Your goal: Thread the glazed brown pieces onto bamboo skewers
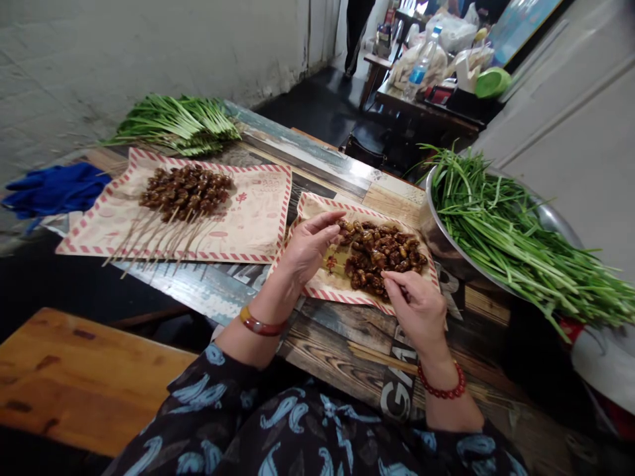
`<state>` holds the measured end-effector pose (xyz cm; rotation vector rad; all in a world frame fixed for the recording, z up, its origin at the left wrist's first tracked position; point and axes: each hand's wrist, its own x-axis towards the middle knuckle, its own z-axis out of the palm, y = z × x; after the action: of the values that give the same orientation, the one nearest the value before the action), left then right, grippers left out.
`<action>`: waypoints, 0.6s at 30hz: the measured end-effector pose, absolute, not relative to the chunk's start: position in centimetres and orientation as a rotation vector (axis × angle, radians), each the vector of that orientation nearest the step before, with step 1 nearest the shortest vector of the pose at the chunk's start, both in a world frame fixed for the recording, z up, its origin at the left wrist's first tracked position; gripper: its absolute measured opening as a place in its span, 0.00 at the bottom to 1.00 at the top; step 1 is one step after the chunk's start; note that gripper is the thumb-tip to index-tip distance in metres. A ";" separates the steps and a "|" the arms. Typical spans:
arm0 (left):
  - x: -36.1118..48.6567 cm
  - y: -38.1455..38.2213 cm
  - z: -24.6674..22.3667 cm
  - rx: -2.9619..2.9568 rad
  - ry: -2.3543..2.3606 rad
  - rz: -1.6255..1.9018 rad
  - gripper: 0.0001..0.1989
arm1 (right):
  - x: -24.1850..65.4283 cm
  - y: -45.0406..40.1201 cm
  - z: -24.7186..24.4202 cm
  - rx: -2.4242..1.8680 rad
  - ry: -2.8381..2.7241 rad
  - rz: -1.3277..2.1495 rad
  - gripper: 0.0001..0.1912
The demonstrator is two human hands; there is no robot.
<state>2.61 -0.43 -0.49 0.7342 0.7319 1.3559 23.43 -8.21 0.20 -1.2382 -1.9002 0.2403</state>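
A heap of glossy brown pieces (380, 251) lies on a red-striped paper sheet (342, 295) in front of me. My left hand (315, 244) is at the heap's left edge, fingers pressed together; what they hold, if anything, is too small to tell. At the heap's front edge, my right hand (414, 304) pinches with thumb and forefinger at the brown pieces; its grip is not clear. On a second striped sheet (258, 228), to the left, skewers of brown pieces (186, 192) lie in a pile, their thin sticks pointing toward me.
Bundled green stalks (178, 122) lie at the table's back left, with blue gloves (57, 188) nearby. A metal bowl (431, 198) of long green leaves (506, 225) stands at the right. Thin sticks (381, 357) lie near the front edge. A wooden bench (89, 377) is at lower left.
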 end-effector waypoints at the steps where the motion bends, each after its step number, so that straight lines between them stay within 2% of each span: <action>1: 2.6 -0.4 -0.5 0.741 0.736 1.356 0.15 | 23.4 -8.2 0.2 -1.239 -1.905 0.249 0.08; 11: 2.9 -0.6 0.1 0.719 0.742 1.373 0.11 | 23.2 -8.4 0.5 -1.233 -1.953 0.300 0.08; 18: 2.8 -0.4 -0.5 0.728 0.687 1.362 0.14 | 23.2 -8.4 0.5 -1.241 -1.963 0.265 0.09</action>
<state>2.83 -0.35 -0.54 0.7279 0.6874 1.3617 23.24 -8.37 0.50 -1.2409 -1.9628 0.2645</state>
